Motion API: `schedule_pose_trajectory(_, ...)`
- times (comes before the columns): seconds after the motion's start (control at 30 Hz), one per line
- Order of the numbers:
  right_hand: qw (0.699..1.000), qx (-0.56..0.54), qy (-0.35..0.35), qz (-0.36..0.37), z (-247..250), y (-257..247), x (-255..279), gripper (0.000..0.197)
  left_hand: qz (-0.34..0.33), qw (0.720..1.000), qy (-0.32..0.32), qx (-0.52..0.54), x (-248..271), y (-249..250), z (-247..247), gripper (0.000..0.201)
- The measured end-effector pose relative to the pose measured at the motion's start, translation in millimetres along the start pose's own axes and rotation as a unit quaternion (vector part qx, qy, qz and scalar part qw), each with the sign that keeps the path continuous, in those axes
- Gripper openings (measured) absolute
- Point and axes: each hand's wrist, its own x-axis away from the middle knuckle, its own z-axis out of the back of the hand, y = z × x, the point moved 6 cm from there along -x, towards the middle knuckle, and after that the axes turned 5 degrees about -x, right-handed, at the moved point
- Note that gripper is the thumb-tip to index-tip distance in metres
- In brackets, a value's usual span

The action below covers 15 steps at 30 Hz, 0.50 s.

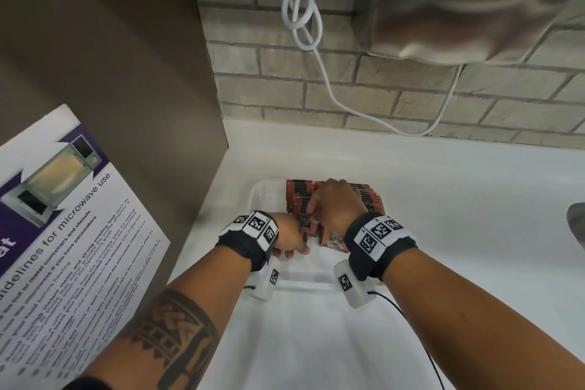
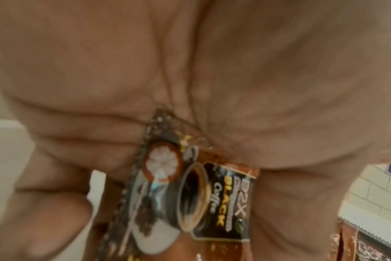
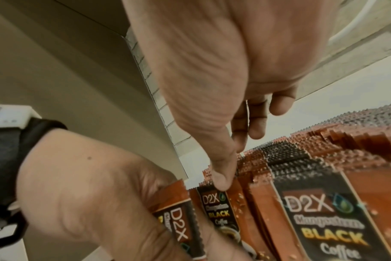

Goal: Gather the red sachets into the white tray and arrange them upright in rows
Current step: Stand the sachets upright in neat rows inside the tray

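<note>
A white counter runs under a brick wall; the white tray holds rows of red sachets. Left wrist view: the left hand pinches 1 sachet. Right wrist view: the right hand touches the rows, fingers straight. Sachets look light, slippery, floppy; grip the crimped top.

You are looking down at a white bench that runs back to a wall of pale grey brick. High on the right of that wall hangs a brushed-metal hand dryer (the lettering on it reads AIKE), and its white cord loops down the bricks. On the left stands a plain taupe panel, with a microwave guidelines poster leaning near you.
</note>
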Motion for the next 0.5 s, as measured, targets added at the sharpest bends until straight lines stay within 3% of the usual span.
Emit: schedule_pose_trajectory(0.5, 1.0, -0.029, 0.002, -0.009, 8.3, 2.2, 1.9, 0.016, 0.008, 1.0, -0.008, 0.026, 2.2, -0.8, -1.9, 0.034)
